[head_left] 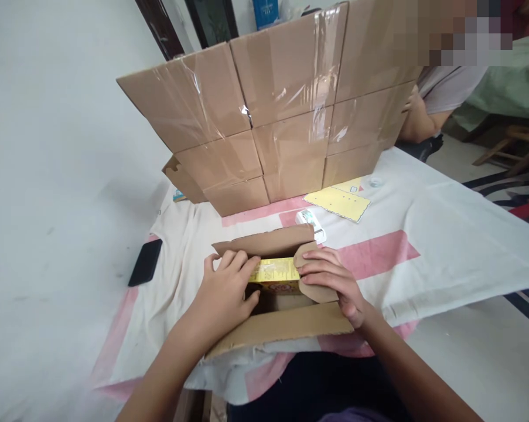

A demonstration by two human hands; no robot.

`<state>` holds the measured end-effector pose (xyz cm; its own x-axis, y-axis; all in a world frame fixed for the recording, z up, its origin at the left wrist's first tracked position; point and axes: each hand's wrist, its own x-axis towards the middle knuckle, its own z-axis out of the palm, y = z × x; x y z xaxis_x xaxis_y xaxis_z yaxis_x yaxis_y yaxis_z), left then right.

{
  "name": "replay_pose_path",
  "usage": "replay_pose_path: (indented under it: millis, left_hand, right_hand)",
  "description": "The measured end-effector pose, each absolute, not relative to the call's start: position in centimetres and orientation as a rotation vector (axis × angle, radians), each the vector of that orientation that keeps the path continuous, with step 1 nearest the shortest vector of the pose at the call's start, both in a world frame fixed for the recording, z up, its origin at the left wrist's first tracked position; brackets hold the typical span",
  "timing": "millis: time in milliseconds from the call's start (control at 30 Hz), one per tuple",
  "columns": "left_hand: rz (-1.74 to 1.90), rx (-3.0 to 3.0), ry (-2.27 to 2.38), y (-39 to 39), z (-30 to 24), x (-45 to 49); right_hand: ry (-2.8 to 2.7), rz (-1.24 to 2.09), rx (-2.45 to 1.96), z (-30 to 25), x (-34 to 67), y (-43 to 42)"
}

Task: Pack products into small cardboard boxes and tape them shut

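Note:
An open cardboard box [286, 325] lies on the table in front of me with its flaps spread. A yellow printed packet [276, 272] sits inside it. My left hand [224, 290] rests over the box's left side, its fingers curled onto the packet's left end. My right hand [332, 278] presses down the small right flap [319, 291], its fingers lying together against the packet's right end. The far flap [268, 241] stands up behind the packet.
Sealed taped cardboard boxes [282, 111] are stacked like a wall at the back. A yellow card [338, 203] and a small white packet [310, 221] lie on the white and pink cloth [422, 234]. A black phone [145, 262] lies at left. Another person's arm [422, 117] shows at far right.

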<state>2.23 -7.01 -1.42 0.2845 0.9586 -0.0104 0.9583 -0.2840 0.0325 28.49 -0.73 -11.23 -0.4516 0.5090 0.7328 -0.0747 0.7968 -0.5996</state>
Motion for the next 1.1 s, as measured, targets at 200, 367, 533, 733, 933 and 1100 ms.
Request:
replay_pose_path:
  millis: [200, 367, 533, 733, 933, 1100]
  left_hand:
    - [-0.046, 2.474, 1.857, -6.6, -1.4, 2.9]
    - [0.047, 2.436, 1.768, -6.3, -1.7, 2.7]
    - [0.41, 2.27, 1.585, -6.9, -1.5, 0.4]
    - [1.054, 2.127, 1.085, -8.2, -7.8, -4.6]
    - [0.972, 2.099, 1.199, -8.6, -8.3, -4.4]
    - [0.302, 2.288, 1.512, -6.6, -2.0, -1.0]
  right_hand:
    - [-1.918, 0.679, -0.334, -11.7, 28.3, -0.6]
    - [-1.921, 0.677, -0.346, -11.9, 28.2, -0.5]
    - [-1.941, 0.663, -0.384, -11.6, 28.5, -0.6]
    - [-2.025, 0.643, -0.364, -11.2, 29.1, -1.0]
    - [-1.946, 0.6, -0.381, -11.6, 28.5, -0.5]
    - [-1.869, 0.538, -0.399, -12.3, 27.7, -0.6]
